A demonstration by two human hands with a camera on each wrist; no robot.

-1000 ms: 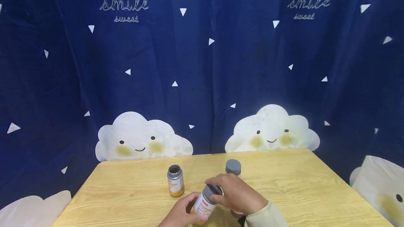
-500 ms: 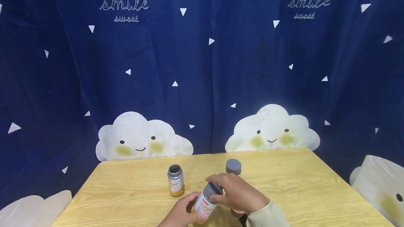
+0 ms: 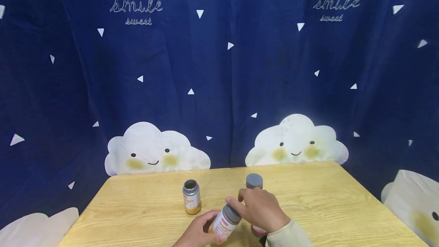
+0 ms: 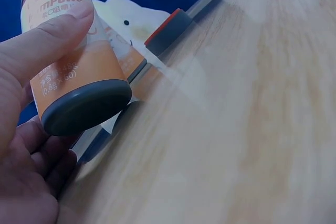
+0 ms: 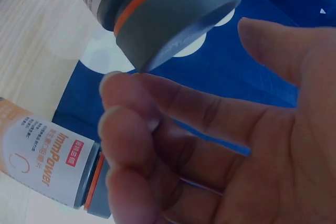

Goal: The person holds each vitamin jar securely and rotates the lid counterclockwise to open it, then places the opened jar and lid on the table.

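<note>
At the near edge of the wooden table [image 3: 308,205], the left hand [image 3: 197,233] wraps its fingers and thumb round the body of a tilted ImmPower supplement bottle [image 3: 224,220], white and orange with a grey base. The left wrist view shows the thumb [image 4: 44,45] pressed across the label and the bottle's flat base towards the camera. The right hand [image 3: 258,210] sits over the top end of that bottle, its curled fingertips [image 5: 126,124] against the grey cap [image 3: 231,212], which has an orange ring below it.

1 more bottle of the same kind, uncapped [image 3: 191,196], stands upright on the table to the left and a little farther off. Another, with its grey cap on [image 3: 254,181], stands just beyond the right hand. Behind the table hangs a dark blue curtain [image 3: 219,68] printed with smiling clouds.
</note>
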